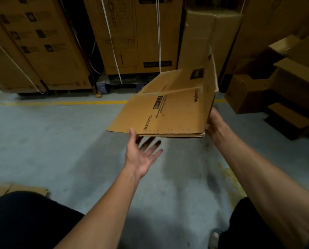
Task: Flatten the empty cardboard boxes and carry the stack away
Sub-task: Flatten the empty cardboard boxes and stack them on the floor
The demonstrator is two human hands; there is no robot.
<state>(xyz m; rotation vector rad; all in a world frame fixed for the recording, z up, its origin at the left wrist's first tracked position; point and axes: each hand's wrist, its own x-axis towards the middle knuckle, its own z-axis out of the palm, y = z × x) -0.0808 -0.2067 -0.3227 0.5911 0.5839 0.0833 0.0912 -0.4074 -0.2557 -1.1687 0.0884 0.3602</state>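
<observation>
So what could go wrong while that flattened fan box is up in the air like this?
The flattened box seems held mainly by the right hand at one corner, while the left hand is open beneath its near edge, so it could tip or slip. One flap stands up and might catch on the boxes piled at the right. Flat cardboard on the floor beside the leg may be a trip hazard.

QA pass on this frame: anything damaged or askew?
Yes. The tall box at the back has a crushed, torn top. The held box is flattened except one flap, which stands up.
</observation>
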